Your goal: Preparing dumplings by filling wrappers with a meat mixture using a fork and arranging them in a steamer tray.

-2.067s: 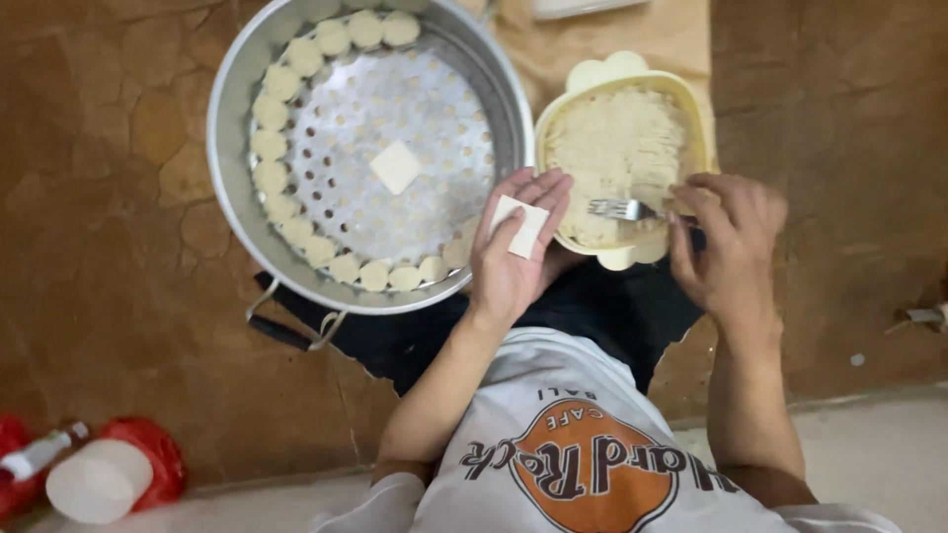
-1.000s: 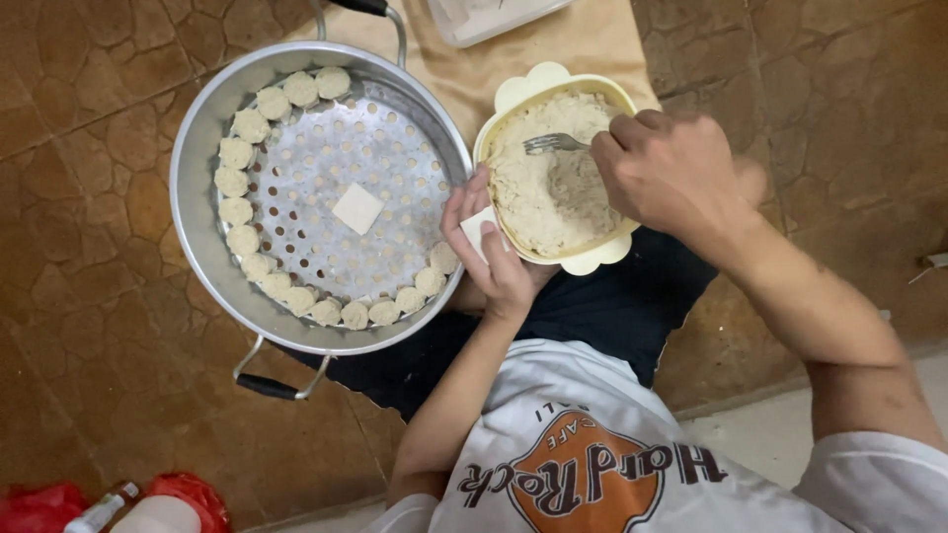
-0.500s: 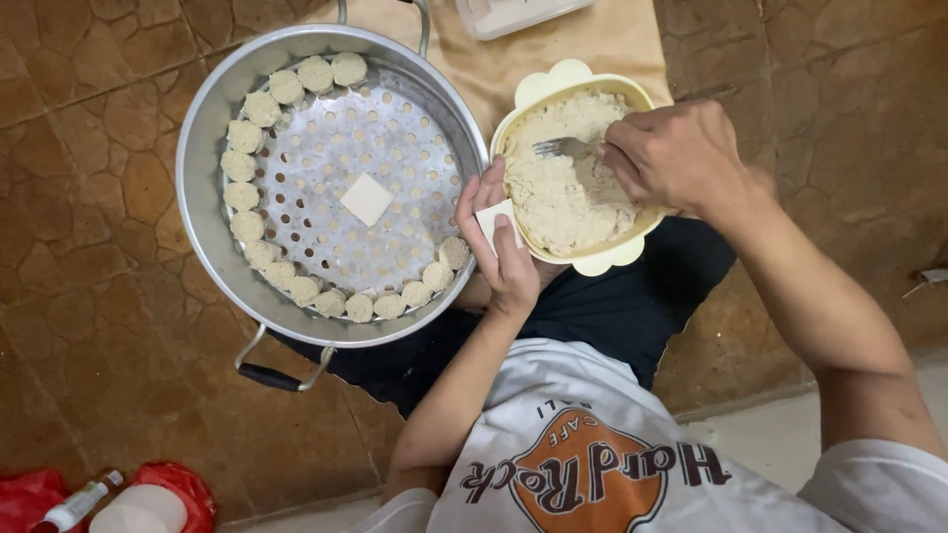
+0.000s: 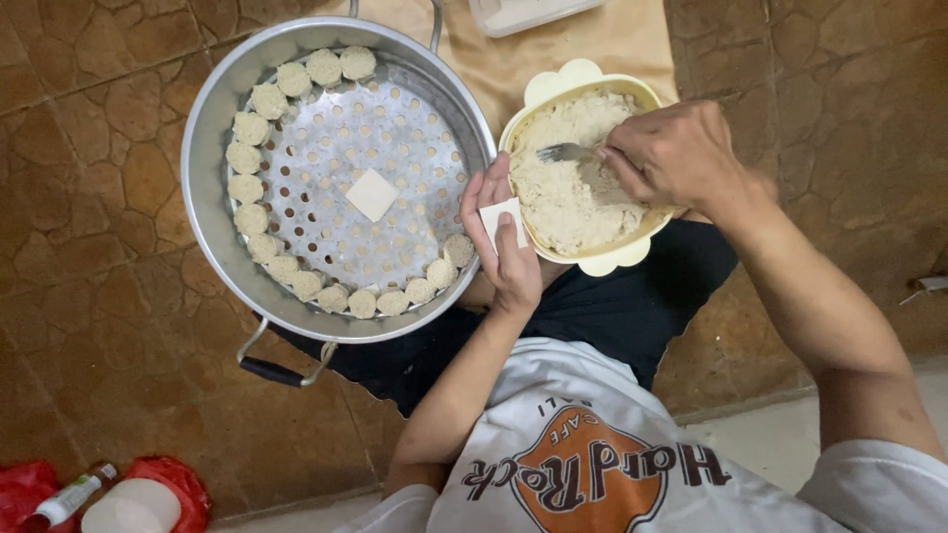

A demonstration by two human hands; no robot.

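Right hand (image 4: 676, 153) grips a fork (image 4: 568, 152), tines in the filling of the yellow bowl (image 4: 553, 87) (right of the steamer pan (image 4: 212, 197)). Left hand (image 4: 509, 247) lightly cups a square wrapper (image 4: 502, 219) beside the bowl.

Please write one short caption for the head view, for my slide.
Right hand scoops filling with fork; left hand holds wrapper beside steamer.
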